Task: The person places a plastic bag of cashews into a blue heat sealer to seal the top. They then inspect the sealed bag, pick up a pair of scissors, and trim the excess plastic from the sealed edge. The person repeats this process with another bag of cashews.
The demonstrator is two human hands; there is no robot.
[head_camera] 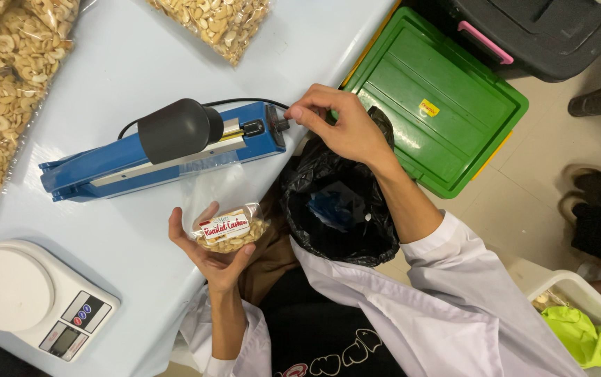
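1. Two hands are busy at a pale blue table [133, 63]. The left hand [215, 253] is wrapped around a small clear bag of cashews [229, 229] with a red and white label, and holds it up just in front of the table edge.
2. The bag's open clear top [211, 183] sticks up toward the blue heat sealer [161, 157], but it is not under the bar yet.
3. The right hand [342, 126] pinches the little black knob [281, 124] at the end of the sealer with its fingertips.
4. The sealer's black handle [178, 129] is up, so the sealer looks open.
5. It looks like the bag is filled and has its label, but the top is not sealed yet.
6. A white kitchen scale [35, 300] sits on the table nearby with nothing on it.
7. Big bags of cashews [0, 91] lie along the far side of the table.
8. A black bin bag [339, 209] is open by the person's lap, and a green crate lid [440, 105] is on the floor.
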